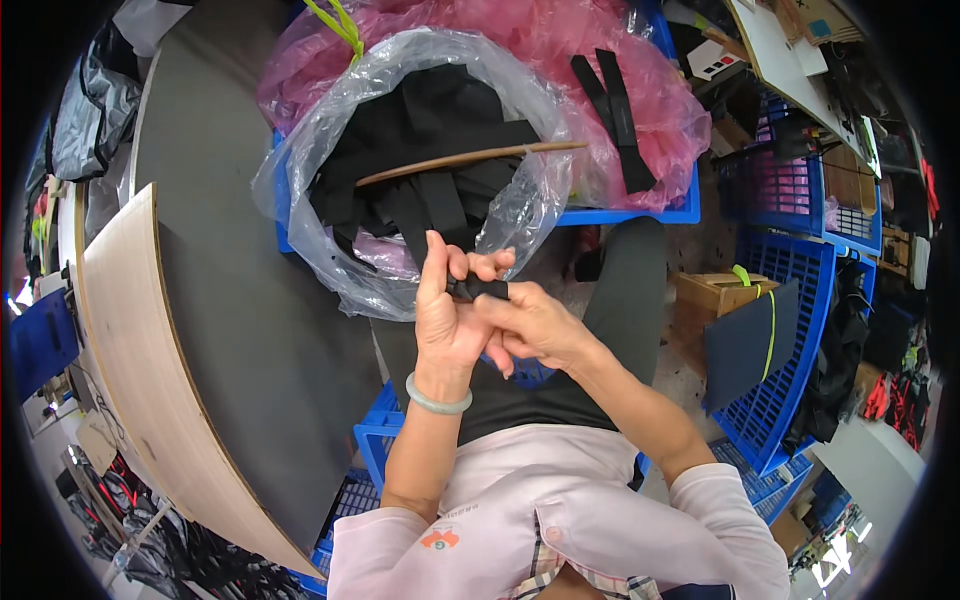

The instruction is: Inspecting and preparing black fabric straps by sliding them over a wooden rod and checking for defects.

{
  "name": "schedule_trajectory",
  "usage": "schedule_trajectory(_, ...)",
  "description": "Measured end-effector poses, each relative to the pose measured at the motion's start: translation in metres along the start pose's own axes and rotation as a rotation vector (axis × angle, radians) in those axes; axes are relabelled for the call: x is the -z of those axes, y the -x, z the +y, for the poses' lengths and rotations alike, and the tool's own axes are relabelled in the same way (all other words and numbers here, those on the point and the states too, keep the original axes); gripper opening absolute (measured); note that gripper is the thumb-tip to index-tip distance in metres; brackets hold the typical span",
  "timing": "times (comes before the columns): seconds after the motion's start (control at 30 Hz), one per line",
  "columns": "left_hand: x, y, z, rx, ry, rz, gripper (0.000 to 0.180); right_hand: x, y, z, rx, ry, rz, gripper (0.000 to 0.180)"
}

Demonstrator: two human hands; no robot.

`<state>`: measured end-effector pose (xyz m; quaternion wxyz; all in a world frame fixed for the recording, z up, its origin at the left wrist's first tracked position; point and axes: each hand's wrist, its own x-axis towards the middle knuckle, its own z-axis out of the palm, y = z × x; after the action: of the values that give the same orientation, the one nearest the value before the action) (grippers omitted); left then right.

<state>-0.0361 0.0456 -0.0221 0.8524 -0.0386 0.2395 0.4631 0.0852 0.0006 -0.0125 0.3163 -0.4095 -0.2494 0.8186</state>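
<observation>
Evidently the work was partway through a single piece: a short, dark black strip [482, 289] sat between the two hands, in front of the lap and just below the near rim of the clear bag. The right hand [540, 322] had a narrow grip, thumb and fingers pinching one end of the strip, while the left hand [455, 315] was turned palm up with its thumb raised and the strip lying across its curled fingers. Because the fingers overlapped so closely, I could not tell whether the left grip was really closed on it. That piece looked unfinished, judging by how both hands were bent to it. Beyond them, the clear bag [285, 215] held a heap of black fabric pieces [425, 110], with a slim wooden stick [470, 163] lying across the top; much of the pile seemed to be left, if those pieces were waiting their turn. A pair of black strips [615, 120] lay apart on the pink plastic [660, 85] in the blue crate [680, 212]; they might have been done already, though nothing about them settled that. The grey table [225, 300] on the left stood outside the handling.
</observation>
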Motion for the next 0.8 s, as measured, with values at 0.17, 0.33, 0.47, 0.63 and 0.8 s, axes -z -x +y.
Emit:
schedule_trajectory(0.17,-0.01,0.005,-0.001,-0.124,-0.207,0.12,0.041,-0.007,-0.005,0.012,0.185,-0.366,0.249,0.023)
schedule_trajectory(0.33,-0.011,0.006,-0.001,-0.109,-0.291,0.133,0.039,-0.01,-0.011,0.022,0.889,0.92,0.57,0.009)
schedule_trajectory(0.47,-0.017,0.0,0.006,0.07,-0.373,-0.021,0.033,0.003,-0.007,0.013,0.426,0.391,0.204,0.02)
schedule_trajectory(0.63,0.015,-0.018,0.009,0.265,-0.327,-0.477,0.032,-0.002,-0.016,0.016,-0.146,-0.886,-0.422,0.038)
schedule_trajectory(0.8,-0.014,-0.001,-0.005,-0.241,-0.328,-0.015,0.041,-0.009,-0.011,-0.005,0.023,-0.787,-0.234,0.028)
